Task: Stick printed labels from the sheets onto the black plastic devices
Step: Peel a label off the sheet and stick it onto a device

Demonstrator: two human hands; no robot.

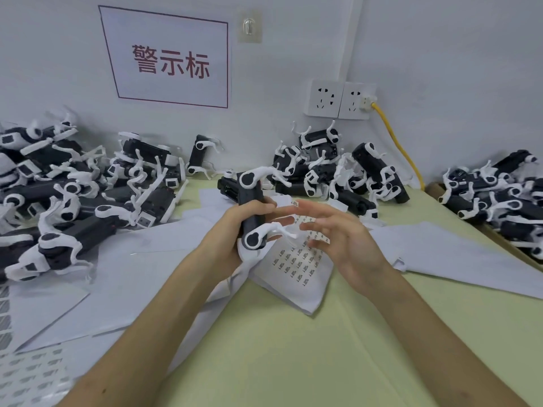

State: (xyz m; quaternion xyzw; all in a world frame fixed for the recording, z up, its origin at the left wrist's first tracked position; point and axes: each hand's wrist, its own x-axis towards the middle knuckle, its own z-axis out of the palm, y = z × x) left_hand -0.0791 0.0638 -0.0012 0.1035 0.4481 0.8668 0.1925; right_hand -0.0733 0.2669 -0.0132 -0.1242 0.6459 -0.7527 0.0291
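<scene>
Holds device (246, 196) in left hand (232, 227), fingers curled round its black body, white legs sticking out, just above sheet (296, 271) lying on table (293, 348). Has right hand (349, 239) close beside device, fingers spread and loose, gripping nothing (small label (295, 203) apparently at a fingertip; blurred). Notes piles (73, 195) of more devices left, back and right, loose paper (141, 259) around.
</scene>
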